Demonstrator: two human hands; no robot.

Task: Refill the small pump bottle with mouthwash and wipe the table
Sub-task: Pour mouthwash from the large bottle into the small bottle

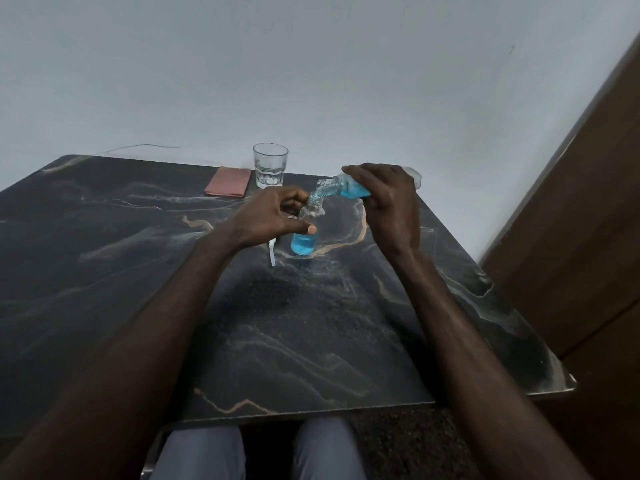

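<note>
A small clear bottle (304,241) stands upright on the dark marble table (138,271), blue mouthwash filling its lower part. My left hand (273,216) grips it around the shoulder, thumb across its front. My right hand (384,199) holds a larger mouthwash bottle (349,189) tipped nearly level, its open mouth right over the small bottle's neck. Blue liquid lies in the tipped bottle's lower side. A white pump tube (272,252) lies on the table just left of the small bottle, mostly hidden under my left wrist.
A folded pink cloth (228,181) lies near the table's far edge, with a clear drinking glass (270,165) beside it on the right. A brown wooden panel (588,220) stands close to the table's right side. A pale wall rises behind.
</note>
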